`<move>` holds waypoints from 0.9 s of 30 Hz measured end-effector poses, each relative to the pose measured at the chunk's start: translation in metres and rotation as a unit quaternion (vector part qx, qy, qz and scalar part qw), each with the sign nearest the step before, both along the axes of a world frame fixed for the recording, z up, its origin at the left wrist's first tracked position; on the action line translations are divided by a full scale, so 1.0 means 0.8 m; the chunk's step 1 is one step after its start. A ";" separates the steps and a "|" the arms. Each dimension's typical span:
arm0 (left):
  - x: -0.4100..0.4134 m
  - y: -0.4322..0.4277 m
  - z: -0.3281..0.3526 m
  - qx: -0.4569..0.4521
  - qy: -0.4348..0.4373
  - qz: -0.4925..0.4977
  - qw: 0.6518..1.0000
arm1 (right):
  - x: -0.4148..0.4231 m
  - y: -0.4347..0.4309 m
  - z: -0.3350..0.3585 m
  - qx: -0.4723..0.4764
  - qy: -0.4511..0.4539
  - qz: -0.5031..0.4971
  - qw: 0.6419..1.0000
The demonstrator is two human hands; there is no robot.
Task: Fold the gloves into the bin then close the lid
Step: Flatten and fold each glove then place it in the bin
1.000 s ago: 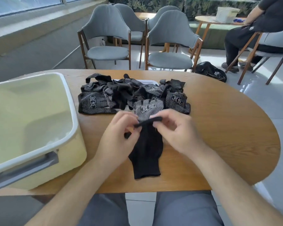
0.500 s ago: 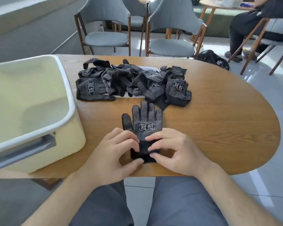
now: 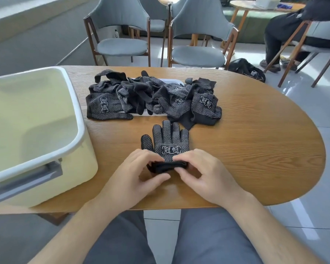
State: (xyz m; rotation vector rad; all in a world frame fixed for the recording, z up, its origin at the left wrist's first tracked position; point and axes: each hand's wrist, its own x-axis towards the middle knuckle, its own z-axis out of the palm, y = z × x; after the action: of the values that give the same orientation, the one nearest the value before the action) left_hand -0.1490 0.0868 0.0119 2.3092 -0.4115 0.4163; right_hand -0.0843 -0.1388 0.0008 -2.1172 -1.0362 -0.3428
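I see one black dotted knit glove flat mid-frame. My left hand and right hand each keep a grip pinching its rolled cuff. One open cream plastic bin sits left, and the wooden worktop runs open to the right.

forearms — bare, no sleeves; legs — grey trousers

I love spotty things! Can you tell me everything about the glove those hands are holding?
The glove is black and looks knitted, covered in small white dots, with white characters in a box on its palm. It lies flat on the wooden table, four fingers and thumb spread, pointing away from the person toward the pile of gloves. Its cuff is rolled up into a thick black fold. The left hand and right hand pinch that fold from each side.
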 end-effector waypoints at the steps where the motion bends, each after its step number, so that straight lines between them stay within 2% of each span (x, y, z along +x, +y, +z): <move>1: 0.001 -0.003 0.002 -0.010 0.007 0.016 1.000 | 0.001 0.003 0.002 0.016 0.022 -0.014 1.000; 4: 0.010 -0.015 0.020 -0.115 0.043 0.085 0.989 | 0.008 0.010 0.017 0.078 0.110 -0.040 0.990; 6: 0.023 -0.021 0.037 -0.206 0.045 0.098 0.973 | 0.016 0.017 0.037 0.122 0.181 -0.032 0.975; 8: 0.036 -0.024 0.058 -0.246 0.031 0.096 0.964 | 0.026 0.022 0.062 0.166 0.240 -0.017 0.956; 13: 0.065 -0.031 0.100 -0.293 -0.008 0.095 0.951 | 0.054 0.027 0.108 0.246 0.271 -0.005 0.931; 19: 0.079 -0.029 0.112 -0.286 -0.002 0.114 0.951 | 0.069 0.027 0.122 0.250 0.297 -0.019 0.921; 27: 0.083 -0.030 0.116 -0.321 0.006 0.110 0.941 | 0.069 0.025 0.129 0.265 0.306 -0.027 0.914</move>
State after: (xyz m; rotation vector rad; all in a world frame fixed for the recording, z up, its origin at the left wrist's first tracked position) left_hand -0.0828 0.0631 0.1043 1.7169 0.0059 0.5515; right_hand -0.0293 -0.1188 0.1036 -1.5915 -0.4458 0.0309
